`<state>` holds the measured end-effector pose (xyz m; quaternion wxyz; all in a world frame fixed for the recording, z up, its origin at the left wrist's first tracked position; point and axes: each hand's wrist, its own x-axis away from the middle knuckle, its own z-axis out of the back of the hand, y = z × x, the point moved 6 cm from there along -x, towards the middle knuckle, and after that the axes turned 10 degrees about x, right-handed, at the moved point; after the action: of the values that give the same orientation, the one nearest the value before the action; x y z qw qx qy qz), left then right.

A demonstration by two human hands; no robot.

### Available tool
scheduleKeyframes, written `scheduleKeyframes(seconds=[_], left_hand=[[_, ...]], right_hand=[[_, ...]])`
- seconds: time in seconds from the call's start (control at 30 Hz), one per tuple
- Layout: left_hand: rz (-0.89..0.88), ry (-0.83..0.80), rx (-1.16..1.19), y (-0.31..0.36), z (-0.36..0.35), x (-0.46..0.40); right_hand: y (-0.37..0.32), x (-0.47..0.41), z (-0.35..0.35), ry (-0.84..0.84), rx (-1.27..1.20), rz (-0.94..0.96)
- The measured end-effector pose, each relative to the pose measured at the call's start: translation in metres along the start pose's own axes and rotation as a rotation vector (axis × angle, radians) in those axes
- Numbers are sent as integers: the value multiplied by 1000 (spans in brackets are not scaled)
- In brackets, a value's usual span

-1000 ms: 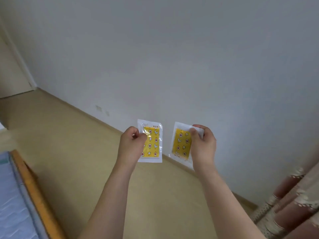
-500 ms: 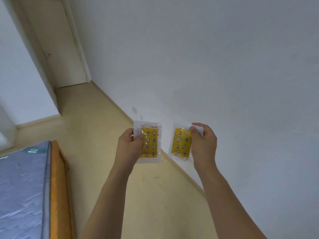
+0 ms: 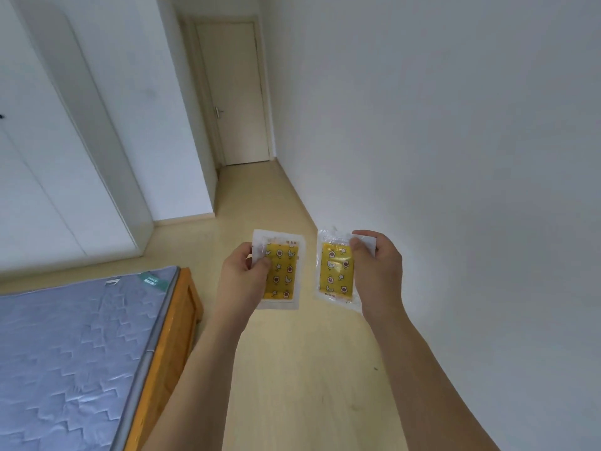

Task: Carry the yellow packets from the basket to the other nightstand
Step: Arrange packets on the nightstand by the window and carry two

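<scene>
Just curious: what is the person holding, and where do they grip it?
Two flat yellow plastic packets. The left hand pinches the left packet at its upper left edge; the right hand pinches the right packet at its upper right.

Left hand [image 3: 242, 278], right hand [image 3: 377, 271] raised, fingers [image 3: 357, 252] pinching

- Left hand [image 3: 242, 281] held one packet [image 3: 282, 271] up, right hand [image 3: 379, 275] held the other packet [image 3: 335, 271] just beside it.
- Bed [image 3: 81, 353] lay lower left.
- Door [image 3: 234, 92] stood far ahead.
- Wall [image 3: 455, 125] ran along the right.
</scene>
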<state>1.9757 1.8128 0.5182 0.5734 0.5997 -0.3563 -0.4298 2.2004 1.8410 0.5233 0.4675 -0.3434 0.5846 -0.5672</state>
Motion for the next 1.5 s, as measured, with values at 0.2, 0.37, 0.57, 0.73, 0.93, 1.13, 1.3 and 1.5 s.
scheduleKeyframes(seconds=[0.2,0.37,0.57,0.73,0.93,1.13,1.3,1.5], left_hand=[[-13,172,34,-31,46,-130],[-12,267,59,-38,95,-258],[-7,341,76,-44,122,-400],[14,336,41,-76,115,-509],[12,400,5,-104,110,-660],[-56,465,-35,-76,118,-811],[-43,542,-41,-89,141,-899],[14,625,8,-135,197,-1019]], right_hand=[[23,-96,-144,-179,14,13],[23,-180,-275,-272,17,13],[16,-279,-393,-311,-25,5],[44,-360,-473,-334,-51,-52],[68,-487,-584,-394,-101,-63],[43,-609,-696,-459,-133,-45],[44,-667,-788,-535,-122,-59],[63,-729,-931,-611,-115,-52]])
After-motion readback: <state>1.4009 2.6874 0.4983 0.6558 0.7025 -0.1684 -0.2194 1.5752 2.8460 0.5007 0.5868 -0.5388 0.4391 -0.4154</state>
